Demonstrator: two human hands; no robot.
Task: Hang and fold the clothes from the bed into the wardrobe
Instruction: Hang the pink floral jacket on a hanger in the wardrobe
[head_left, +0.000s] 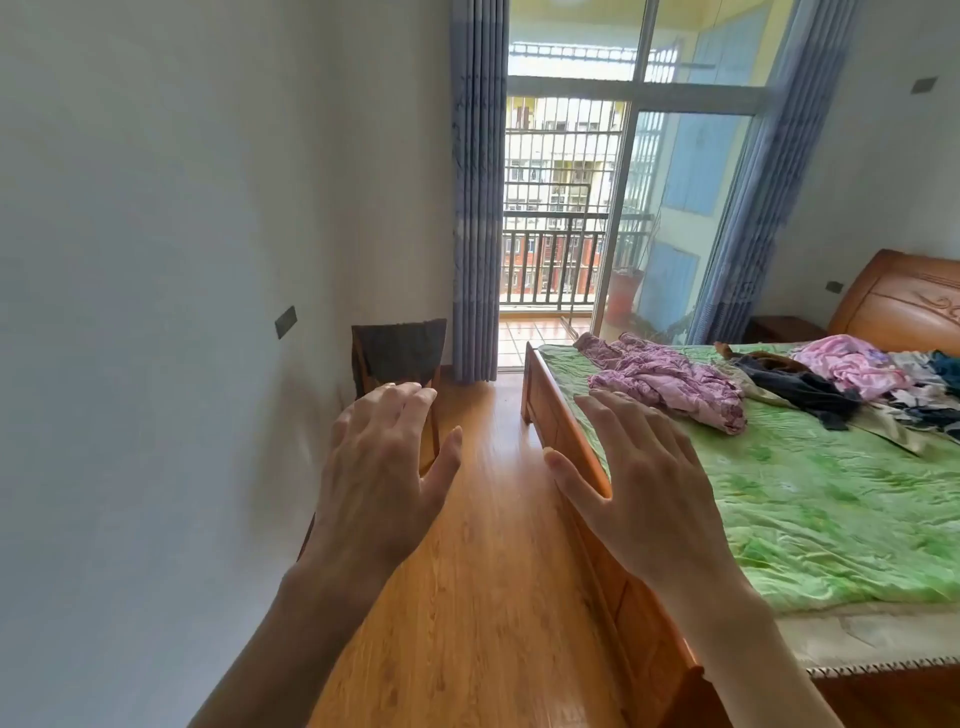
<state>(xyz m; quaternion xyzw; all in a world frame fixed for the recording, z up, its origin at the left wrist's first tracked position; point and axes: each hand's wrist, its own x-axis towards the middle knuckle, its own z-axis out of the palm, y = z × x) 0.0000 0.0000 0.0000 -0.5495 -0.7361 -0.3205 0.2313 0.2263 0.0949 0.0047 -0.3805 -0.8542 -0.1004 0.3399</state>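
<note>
A bedroom seen from a person's head, looking forward and slightly down. 2 bare hands are raised in front, backs toward the camera, held apart over a wooden floor (483, 545). The left hand (379, 478) has its fingers straight and close together, thumb out, holding nothing. The right hand (644, 483) is spread the same way, fingers relaxed and empty, hovering in front of the near edge of the bed.

The bed (566, 415) stands at the right, with an orange-brown wooden frame, a carved headboard (904, 301) at the far right and a rumpled green bedspread (831, 499). The clothes lie on it, well beyond the hands: a crumpled pink and purple floral garment (670, 379) nearest the foot of the bed, a dark garment (800, 389) beside it, and a mixed heap with a bright pink piece (857, 364) toward the headboard. No wardrobe shows.

On the left is a plain white wall (156, 260) with a small dark switch plate (285, 322). Against it, partly hidden behind the left hand's fingers, stands a dark wooden chair (400, 348). Straight ahead, blue-grey curtains (478, 208) frame a sliding glass door (680, 208) open onto a balcony with a dark railing (550, 254) and window bars; apartment buildings show beyond. A low bedside table (784, 328) sits by the headboard.
</note>
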